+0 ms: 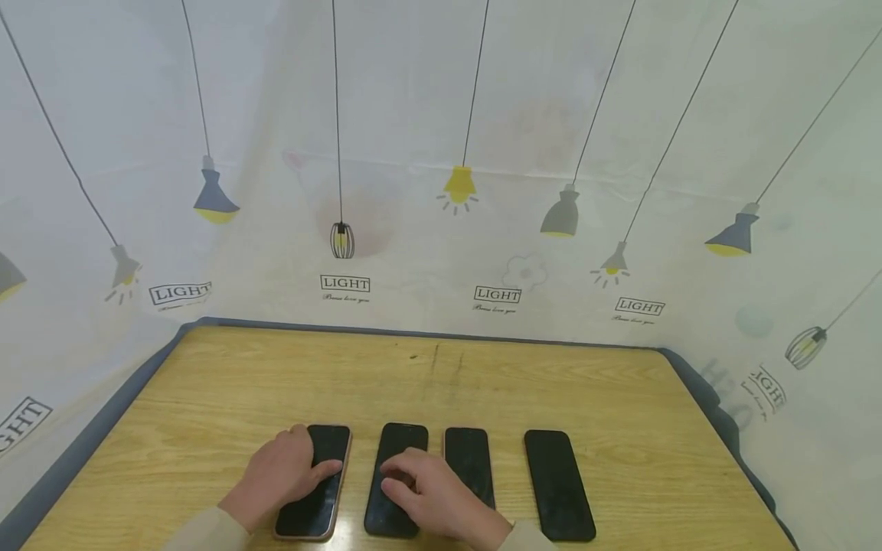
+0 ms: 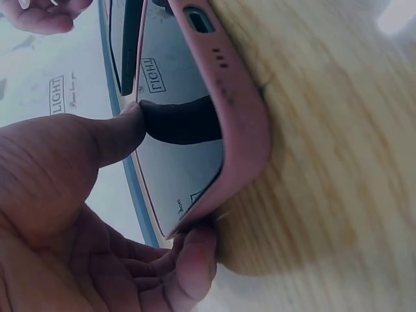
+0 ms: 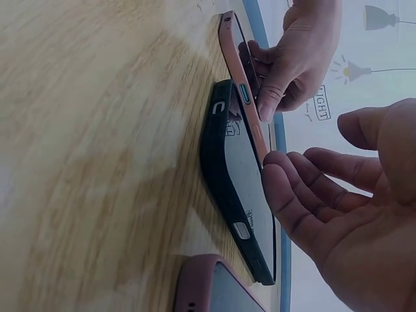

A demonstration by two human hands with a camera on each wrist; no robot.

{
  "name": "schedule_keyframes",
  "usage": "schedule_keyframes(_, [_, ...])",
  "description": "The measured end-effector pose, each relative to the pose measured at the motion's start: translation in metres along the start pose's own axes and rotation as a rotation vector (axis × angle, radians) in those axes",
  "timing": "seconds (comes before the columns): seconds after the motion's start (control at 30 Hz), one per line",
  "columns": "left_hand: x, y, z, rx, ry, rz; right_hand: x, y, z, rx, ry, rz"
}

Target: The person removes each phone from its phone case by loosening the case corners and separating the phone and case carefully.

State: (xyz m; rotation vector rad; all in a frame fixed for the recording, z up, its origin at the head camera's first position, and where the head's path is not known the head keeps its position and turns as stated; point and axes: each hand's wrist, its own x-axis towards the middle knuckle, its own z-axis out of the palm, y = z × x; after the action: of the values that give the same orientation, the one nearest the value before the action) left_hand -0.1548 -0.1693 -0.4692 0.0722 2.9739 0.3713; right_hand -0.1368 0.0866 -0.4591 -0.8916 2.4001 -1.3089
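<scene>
At the left of a row of phones lies a smartphone in a pink case [image 1: 311, 511], its dark screen up. My left hand [image 1: 279, 468] spans this phone: fingers at its left edge, thumb across the screen to the right edge. The left wrist view shows the thumb [image 2: 120, 133] and its reflection in the glass. Just to the right is a smartphone in a black case [image 1: 391, 509], also screen up. My right hand [image 1: 437, 490] is over it, fingers loosely bent and thumb apart, holding nothing. Fingertips come close to its screen in the right wrist view; contact is unclear.
A third phone with a pinkish case [image 1: 472, 463] lies partly behind my right hand. Farther right is a black phone [image 1: 560, 486]. All rest on a wooden table [image 1: 331, 375] with a dark edge. White curtains printed with lamps [image 1: 413, 115] surround the table.
</scene>
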Motion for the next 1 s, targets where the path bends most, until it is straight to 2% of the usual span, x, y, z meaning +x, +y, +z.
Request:
schedule_keyframes(0.23, [0.003, 0.002, -0.004, -0.064, -0.025, -0.079, 0.004, 0.001, 0.001, -0.011, 0.008, 0.05])
schedule_keyframes(0.43, [0.003, 0.004, -0.007, -0.088, -0.046, -0.103, 0.007, 0.004, 0.0, -0.005, 0.021, 0.064])
schedule_keyframes(0.6, [0.002, 0.005, -0.006, -0.157, -0.019, -0.078, 0.008, 0.005, -0.004, -0.017, 0.044, 0.045])
schedule_keyframes(0.83, [-0.001, 0.01, -0.01, -0.425, -0.022, -0.01, 0.008, 0.007, -0.013, -0.014, 0.08, 0.056])
schedule_keyframes(1.0, [-0.003, 0.017, -0.017, -0.487, 0.021, 0.043, 0.008, 0.005, -0.021, -0.017, 0.126, 0.049])
